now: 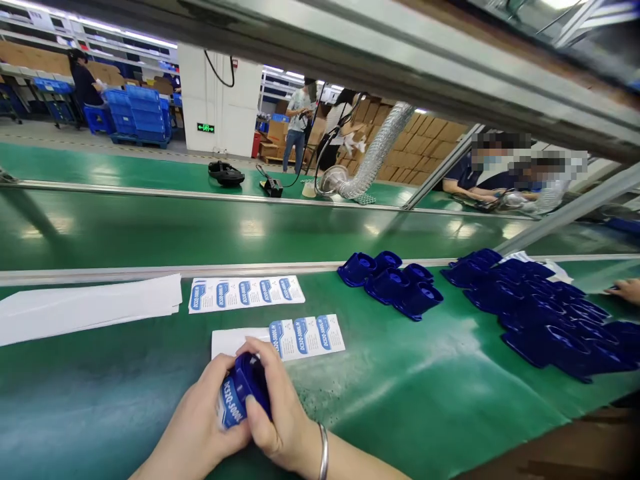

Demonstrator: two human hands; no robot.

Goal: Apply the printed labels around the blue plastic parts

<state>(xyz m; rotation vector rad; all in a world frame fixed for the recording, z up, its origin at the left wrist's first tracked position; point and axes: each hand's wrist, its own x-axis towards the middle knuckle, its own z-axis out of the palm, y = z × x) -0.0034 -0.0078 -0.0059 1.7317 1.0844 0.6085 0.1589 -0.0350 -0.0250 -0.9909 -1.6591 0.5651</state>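
Note:
Between both hands is a dark blue plastic part [243,387] with a blue and white printed label on its side. My left hand [200,413] wraps round its left side, and my right hand [283,413], with a silver bangle at the wrist, grips the right side. Just beyond my fingers lies a label sheet [313,335], its left portion bare backing and its right portion still bearing labels. A stack of label sheets [247,293] sits behind it. Several blue parts [390,283] stand on the green work surface to the right.
White paper strips [90,303] lie at the left. A larger group of blue parts [540,300] covers the right side, near another person's hand [627,291]. A metal rail [150,273] runs behind the sheets. A metal beam [320,53] crosses overhead.

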